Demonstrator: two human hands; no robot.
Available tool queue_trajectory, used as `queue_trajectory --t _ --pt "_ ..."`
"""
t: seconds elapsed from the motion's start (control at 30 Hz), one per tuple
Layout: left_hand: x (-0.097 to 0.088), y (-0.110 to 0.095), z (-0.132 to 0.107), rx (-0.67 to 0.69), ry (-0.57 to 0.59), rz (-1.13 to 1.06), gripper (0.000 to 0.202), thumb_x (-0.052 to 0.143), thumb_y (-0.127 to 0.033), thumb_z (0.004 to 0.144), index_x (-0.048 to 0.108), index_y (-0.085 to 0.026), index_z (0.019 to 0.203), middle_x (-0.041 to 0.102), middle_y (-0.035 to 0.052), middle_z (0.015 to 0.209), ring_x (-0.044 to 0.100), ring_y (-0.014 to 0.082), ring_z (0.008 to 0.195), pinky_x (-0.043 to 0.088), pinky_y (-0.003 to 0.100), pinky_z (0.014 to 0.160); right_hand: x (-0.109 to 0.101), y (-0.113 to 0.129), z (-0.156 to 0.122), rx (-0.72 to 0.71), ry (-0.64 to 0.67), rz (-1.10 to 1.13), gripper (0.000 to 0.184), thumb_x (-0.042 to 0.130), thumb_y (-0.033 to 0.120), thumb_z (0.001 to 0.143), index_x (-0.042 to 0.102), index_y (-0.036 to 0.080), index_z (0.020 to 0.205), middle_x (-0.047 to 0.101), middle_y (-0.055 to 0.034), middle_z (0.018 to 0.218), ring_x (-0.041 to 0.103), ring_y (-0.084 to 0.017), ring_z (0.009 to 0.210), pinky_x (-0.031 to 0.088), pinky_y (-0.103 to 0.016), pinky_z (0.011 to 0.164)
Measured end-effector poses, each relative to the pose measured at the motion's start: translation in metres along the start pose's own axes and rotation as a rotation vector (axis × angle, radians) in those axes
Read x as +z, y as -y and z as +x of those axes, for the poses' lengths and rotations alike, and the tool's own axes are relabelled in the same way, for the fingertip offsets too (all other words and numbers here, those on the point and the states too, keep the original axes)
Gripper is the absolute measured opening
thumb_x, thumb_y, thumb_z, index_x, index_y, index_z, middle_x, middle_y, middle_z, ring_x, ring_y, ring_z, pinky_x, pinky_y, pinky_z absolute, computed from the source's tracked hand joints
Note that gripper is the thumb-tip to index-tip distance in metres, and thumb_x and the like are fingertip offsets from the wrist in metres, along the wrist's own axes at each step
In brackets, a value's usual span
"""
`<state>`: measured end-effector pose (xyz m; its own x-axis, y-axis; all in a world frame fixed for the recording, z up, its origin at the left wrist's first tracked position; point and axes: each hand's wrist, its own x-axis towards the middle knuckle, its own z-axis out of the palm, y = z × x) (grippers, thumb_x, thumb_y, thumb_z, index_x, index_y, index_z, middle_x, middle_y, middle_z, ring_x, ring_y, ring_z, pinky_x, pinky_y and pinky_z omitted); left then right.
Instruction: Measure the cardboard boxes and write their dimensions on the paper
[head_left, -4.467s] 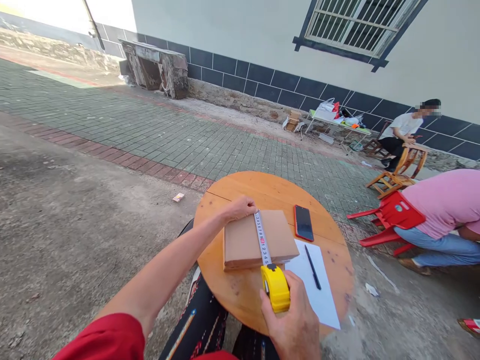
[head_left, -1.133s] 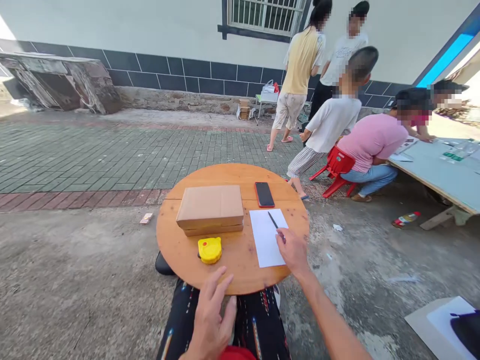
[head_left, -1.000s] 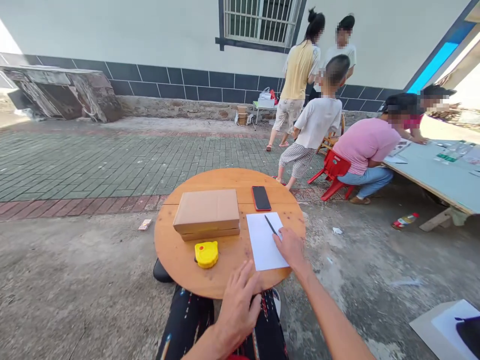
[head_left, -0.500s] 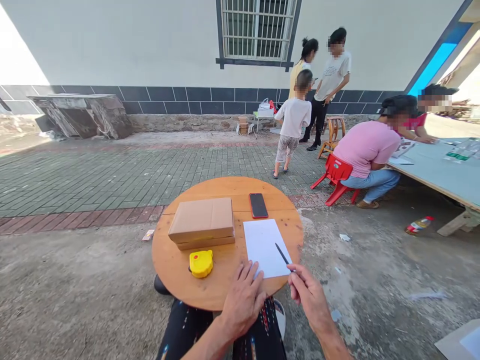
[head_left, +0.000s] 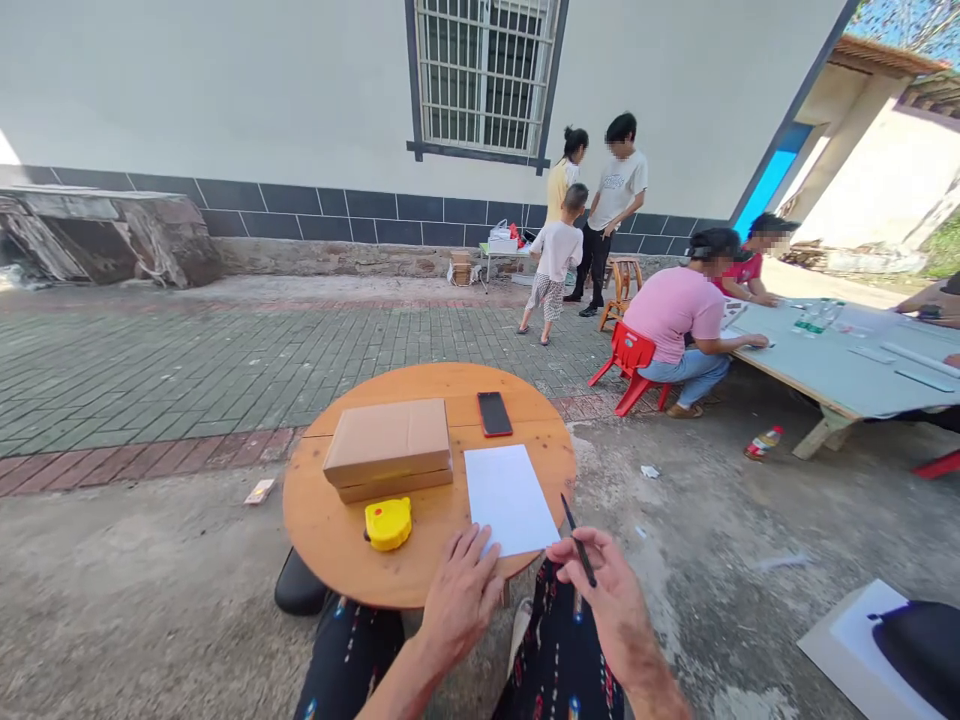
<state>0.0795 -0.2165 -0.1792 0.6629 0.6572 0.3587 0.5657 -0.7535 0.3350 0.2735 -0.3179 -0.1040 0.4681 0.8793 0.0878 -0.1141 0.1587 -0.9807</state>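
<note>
Right hand [head_left: 611, 590]: loosely curled around our black pen [head_left: 576, 538], right of the white paper [head_left: 510, 500].
Left hand [head_left: 461, 590]: outstretched, gripping nothing, over our white paper's near-left corner, likely steadying it.
Tape measure [head_left: 388, 524]: left, near the cardboard box [head_left: 390, 435].

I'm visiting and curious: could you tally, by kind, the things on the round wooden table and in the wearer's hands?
Brown cardboard box: 1
Yellow rounded tape measure: 1
Red-edged black phone: 1
White paper sheet: 1
Slim black pen: 1
Total: 5
</note>
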Motion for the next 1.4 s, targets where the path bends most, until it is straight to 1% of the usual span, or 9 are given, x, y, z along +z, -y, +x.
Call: queue_trajectory --t 0.13,0.33,0.43,0.6,0.83,1.0,1.1,1.2,1.4 --pt "-0.003 -0.002 0.000 -0.013 0.010 -0.033 0.035 0.054 -0.027 0.090 0.061 -0.025 0.125 0.055 0.0077 0.142 0.048 0.0282 0.133 0.038 0.052 0.111 0.009 0.013 -0.011 -0.073 -0.258 0.017 0.032 0.069 0.049 0.082 0.058 0.021 0.093 0.061 0.0030 0.054 0.058 -0.016 0.053 0.046 -0.026 0.053" --pt "-0.010 -0.007 0.000 -0.057 0.018 -0.054 0.031 0.055 -0.027 0.091 0.063 -0.025 0.121 0.056 0.0060 0.141 0.047 0.0267 0.133 0.036 0.049 0.112 0.015 0.030 -0.018 -0.068 -0.260 0.058 0.040 0.066 0.056 0.082 0.067 0.019 0.096 0.062 0.0012 0.062 0.055 -0.013 0.051 0.046 -0.025 0.049" --pt "-0.010 -0.007 0.000 -0.070 0.013 -0.056 0.030 0.054 -0.027 0.091 0.063 -0.026 0.120 0.057 0.0047 0.140 0.047 0.0264 0.132 0.036 0.049 0.112 0.021 0.025 -0.008 -0.057 -0.214 0.041 0.044 0.067 0.058 0.081 0.068 0.018 0.100 0.066 -0.0010 0.064 0.057 -0.014 0.051 0.046 -0.025 0.047" --pt "-0.017 -0.005 0.003 -0.082 0.061 -0.112 0.026 0.056 -0.025 0.089 0.065 -0.024 0.113 0.057 0.0055 0.138 0.047 0.0281 0.131 0.037 0.049 0.111 0.042 0.014 0.028 -0.074 -0.172 -0.055 0.037 0.080 0.049 0.071 0.066 0.017 0.079 0.065 -0.0005 0.055 0.058 -0.014 0.045 0.050 -0.026 0.046" --pt "-0.029 0.008 0.027 -0.205 0.073 -0.153 0.033 0.057 -0.018 0.085 0.064 -0.020 0.117 0.056 0.0107 0.138 0.051 0.0292 0.125 0.046 0.047 0.103 0.059 0.004 0.092 0.096 -0.030 0.164 0.037 0.072 0.050 0.078 0.065 0.018 0.093 0.072 -0.0044 0.072 0.072 -0.023 0.068 0.053 -0.027 0.046" --pt "-0.020 0.019 0.044 -0.179 0.119 -0.113 0.037 0.064 -0.021 0.082 0.063 -0.019 0.118 0.054 0.0126 0.141 0.049 0.0328 0.129 0.042 0.053 0.107 0.059 -0.020 0.123 0.007 -0.034 -0.065 0.019 0.071 0.037 0.083 0.061 0.021 0.084 0.063 0.0050 0.055 0.060 -0.011 0.050 0.050 -0.021 0.052" --pt "-0.014 0.022 0.045 -0.170 0.117 -0.122 0.039 0.064 -0.022 0.082 0.062 -0.020 0.121 0.052 0.0121 0.143 0.046 0.0329 0.132 0.041 0.056 0.109 0.064 -0.034 0.135 -0.001 0.072 -0.257 0.022 0.064 0.039 0.087 0.066 0.020 0.096 0.069 0.0008 0.063 0.064 -0.014 0.055 0.053 -0.024 0.055" --pt "-0.010 0.023 0.043 -0.170 0.095 -0.131 0.041 0.063 -0.021 0.082 0.061 -0.020 0.123 0.051 0.0120 0.145 0.045 0.0327 0.133 0.041 0.057 0.109 0.070 -0.046 0.145 -0.016 0.182 -0.435 0.019 0.064 0.038 0.086 0.068 0.020 0.092 0.073 -0.0022 0.071 0.068 -0.016 0.061 0.056 -0.026 0.059" --pt "-0.008 0.024 0.044 -0.176 0.074 -0.151 0.042 0.064 -0.023 0.082 0.061 -0.020 0.124 0.050 0.0107 0.146 0.046 0.0332 0.133 0.043 0.057 0.107 0.081 -0.066 0.157 -0.043 0.271 -0.522 0.018 0.058 0.036 0.091 0.067 0.020 0.090 0.069 -0.0004 0.067 0.067 -0.014 0.058 0.054 -0.024 0.059"
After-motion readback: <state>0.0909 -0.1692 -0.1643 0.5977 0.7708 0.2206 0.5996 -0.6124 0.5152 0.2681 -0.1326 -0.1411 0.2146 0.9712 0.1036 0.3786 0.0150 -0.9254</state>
